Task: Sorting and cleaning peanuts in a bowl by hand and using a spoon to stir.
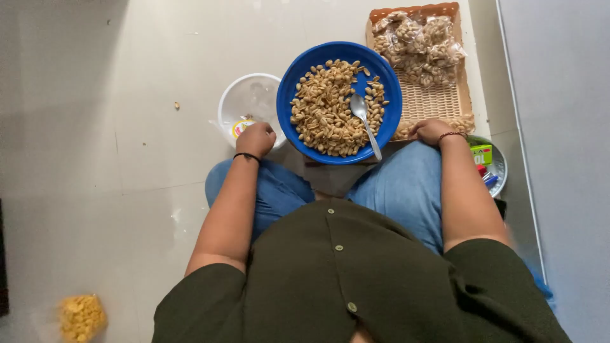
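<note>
A blue bowl (387, 82) full of shelled peanuts (327, 108) sits on the floor between my knees, with a metal spoon (364, 122) lying in it. My left hand (255, 138) is curled at the rim of a clear plastic tub (244, 95) to the left of the bowl; whether it holds anything is hidden. Resting on the near edge of a woven tray (438, 101), my right hand (431, 130) lies palm down with nothing visible in it. Small clear bags of peanuts (419, 44) are piled on the tray's far half.
A round metal dish (499, 166) with a green box and small items sits by my right forearm. A yellow bag of snacks (81, 316) lies at the lower left on the tiled floor. One stray peanut (176, 105) lies left of the tub. A grey wall runs along the right.
</note>
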